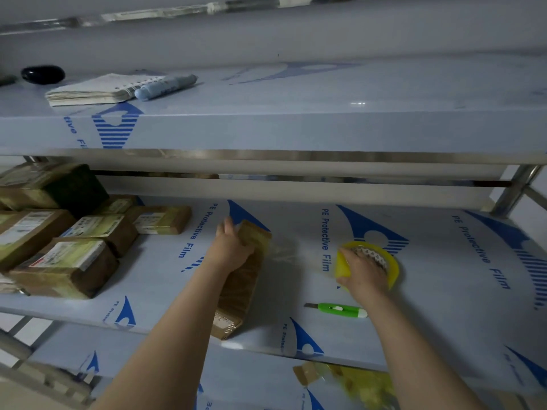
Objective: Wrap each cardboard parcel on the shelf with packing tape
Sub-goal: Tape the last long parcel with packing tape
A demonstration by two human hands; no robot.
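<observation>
Parcel (242, 288), long axis front-to-back

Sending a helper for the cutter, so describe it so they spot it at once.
On the middle shelf of the steel rack, look toward the front edge, nearer than the right hand gripping the yellow tape roll. The utility knife lies flat there: slim and bright green with a white end, unlike the brown parcels stacked at the left.

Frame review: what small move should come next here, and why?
Probably the left hand turns the parcel to wind on tape: a clear strip seems to span from it to the tape roll gripped by the right hand.
</observation>
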